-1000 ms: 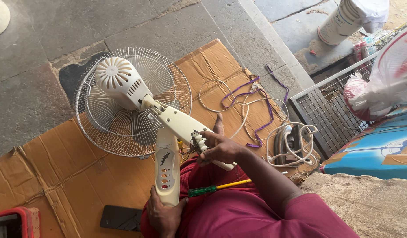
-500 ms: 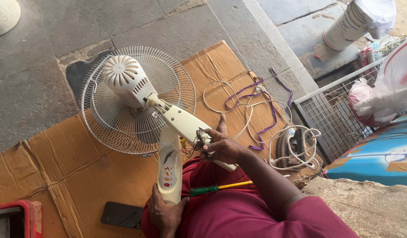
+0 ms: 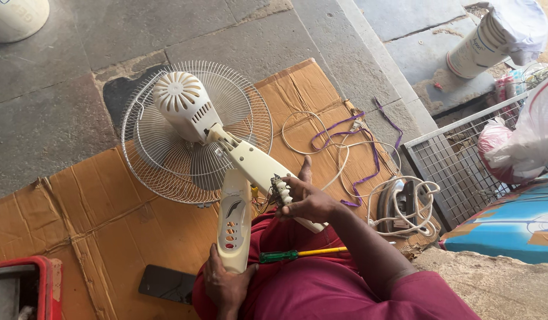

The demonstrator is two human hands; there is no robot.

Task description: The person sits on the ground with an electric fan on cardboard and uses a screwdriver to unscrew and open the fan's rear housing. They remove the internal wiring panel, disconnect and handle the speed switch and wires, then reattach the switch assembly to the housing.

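Two hands are busying themselves with a cream fan (image 3: 191, 112) lying across our lap and the cardboard (image 3: 96, 201). We are gripping its loose control cover (image 3: 234, 220) with our left hand (image 3: 225, 287) and clasping the opened neck with our right hand (image 3: 306, 201) — those fingers are hiding the switch block. A green-handled screwdriver (image 3: 298, 253) is lying on our lap — its tip is hidden behind the right forearm.

A seated person's right hand (image 3: 306, 201) reaches forward from a bare forearm, fingers curled closed and thumb raised, palm down. The left hand (image 3: 225, 284) sits low by the lap, close to the body, fingers wrapped shut, knuckles toward the camera, wrist bent inward.
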